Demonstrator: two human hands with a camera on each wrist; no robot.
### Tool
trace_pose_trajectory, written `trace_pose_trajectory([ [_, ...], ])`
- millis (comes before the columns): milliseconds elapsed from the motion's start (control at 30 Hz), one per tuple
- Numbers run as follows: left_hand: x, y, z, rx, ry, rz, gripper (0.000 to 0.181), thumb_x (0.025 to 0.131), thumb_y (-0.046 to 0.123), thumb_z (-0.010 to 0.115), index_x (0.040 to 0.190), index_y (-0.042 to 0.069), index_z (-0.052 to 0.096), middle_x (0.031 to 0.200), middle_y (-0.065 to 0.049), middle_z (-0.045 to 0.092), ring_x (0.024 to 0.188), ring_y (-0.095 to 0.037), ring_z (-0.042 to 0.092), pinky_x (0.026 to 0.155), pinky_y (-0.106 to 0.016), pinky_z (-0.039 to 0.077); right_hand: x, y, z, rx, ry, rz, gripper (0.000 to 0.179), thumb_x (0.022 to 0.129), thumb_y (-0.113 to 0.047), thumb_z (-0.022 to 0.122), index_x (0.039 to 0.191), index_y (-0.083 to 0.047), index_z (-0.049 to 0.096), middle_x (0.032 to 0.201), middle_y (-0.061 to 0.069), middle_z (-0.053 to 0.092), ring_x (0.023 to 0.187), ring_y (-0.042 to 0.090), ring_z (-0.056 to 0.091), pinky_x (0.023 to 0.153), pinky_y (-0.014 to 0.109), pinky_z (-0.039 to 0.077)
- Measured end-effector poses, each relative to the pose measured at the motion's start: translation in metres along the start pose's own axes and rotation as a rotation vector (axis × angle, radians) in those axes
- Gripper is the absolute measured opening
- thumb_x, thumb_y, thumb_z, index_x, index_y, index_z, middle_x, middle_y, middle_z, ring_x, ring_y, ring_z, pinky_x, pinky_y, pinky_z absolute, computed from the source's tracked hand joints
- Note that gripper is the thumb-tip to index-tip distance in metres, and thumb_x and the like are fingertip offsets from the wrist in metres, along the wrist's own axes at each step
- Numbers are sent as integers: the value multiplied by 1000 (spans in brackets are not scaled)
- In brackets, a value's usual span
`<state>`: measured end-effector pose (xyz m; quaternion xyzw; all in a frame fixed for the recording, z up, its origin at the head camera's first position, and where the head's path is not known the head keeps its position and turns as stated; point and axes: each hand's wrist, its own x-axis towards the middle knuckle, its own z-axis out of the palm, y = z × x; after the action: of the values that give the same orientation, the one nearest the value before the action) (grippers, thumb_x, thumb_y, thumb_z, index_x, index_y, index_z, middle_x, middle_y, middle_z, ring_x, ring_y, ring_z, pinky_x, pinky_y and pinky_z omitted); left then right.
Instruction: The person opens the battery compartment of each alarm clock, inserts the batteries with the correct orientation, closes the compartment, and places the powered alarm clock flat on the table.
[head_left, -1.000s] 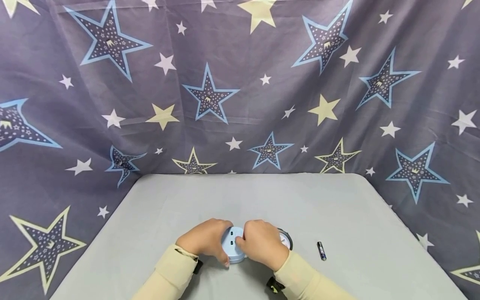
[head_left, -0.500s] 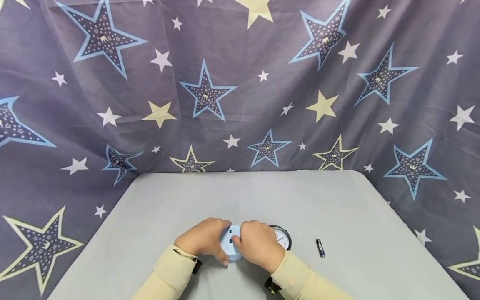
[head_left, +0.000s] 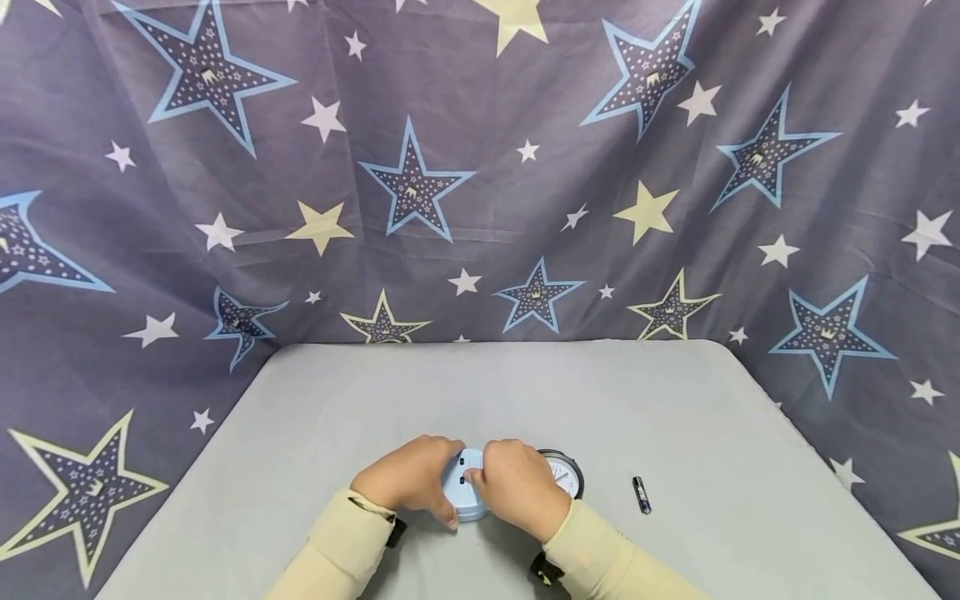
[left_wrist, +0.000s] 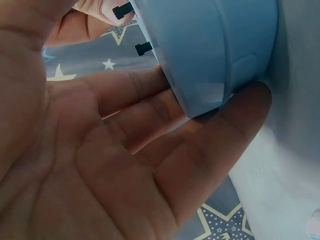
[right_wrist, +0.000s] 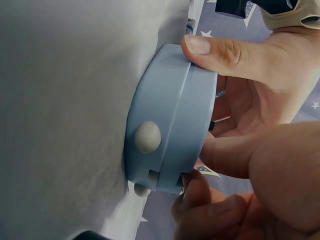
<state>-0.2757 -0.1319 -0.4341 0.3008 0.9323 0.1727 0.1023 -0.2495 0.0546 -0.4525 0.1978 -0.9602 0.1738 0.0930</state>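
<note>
A small round light blue alarm clock (head_left: 467, 503) lies with its back up on the table. Two black knobs (left_wrist: 144, 48) stick out of that back, and pale round feet (right_wrist: 148, 136) show on its side. My left hand (head_left: 408, 477) grips the clock from the left, thumb on the near side and fingers round the far side. Across its right part is my right hand (head_left: 527, 487), thumb on the back by the knobs. In the right wrist view its bent index finger (right_wrist: 191, 196) pinches at a notch in the clock's edge. The spot under those fingers is hidden.
Right behind my right hand lies a round white dial with a black rim (head_left: 564, 473), partly covered. Farther right a dark battery (head_left: 641, 495) lies on the grey table (head_left: 480, 392). A star-patterned curtain (head_left: 480, 208) hangs behind and beside the table.
My right hand has shifted slightly left over the clock, so more of the black-rimmed dial shows. The left hand keeps its grip, and the head view has tilted a little.
</note>
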Motion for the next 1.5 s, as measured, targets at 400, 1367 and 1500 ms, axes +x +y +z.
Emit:
trace_pose_trajectory([
  [400,2,-1,2,14,-8,-12,71,51,29,102,111,11,68,94,6,66,80,-8,56,75,-29,50,2,4,2,52,-15,-26,33,92,-35,77,73,-11,65,60,-4,50,53,10,44,49,30,40],
  [1367,2,0,2,21,-7,-11,73,51,29,102,112,9,67,94,5,65,81,-9,56,75,-30,50,1,6,5,-36,7,-14,32,91,-36,77,73,-13,66,61,-4,55,53,10,48,48,32,42],
  [1500,2,2,0,20,-4,-14,76,51,29,103,114,7,67,96,3,66,83,-10,57,76,-31,51,1,6,6,-31,10,-16,32,91,-36,77,73,-13,66,61,-4,55,53,10,48,48,31,42],
])
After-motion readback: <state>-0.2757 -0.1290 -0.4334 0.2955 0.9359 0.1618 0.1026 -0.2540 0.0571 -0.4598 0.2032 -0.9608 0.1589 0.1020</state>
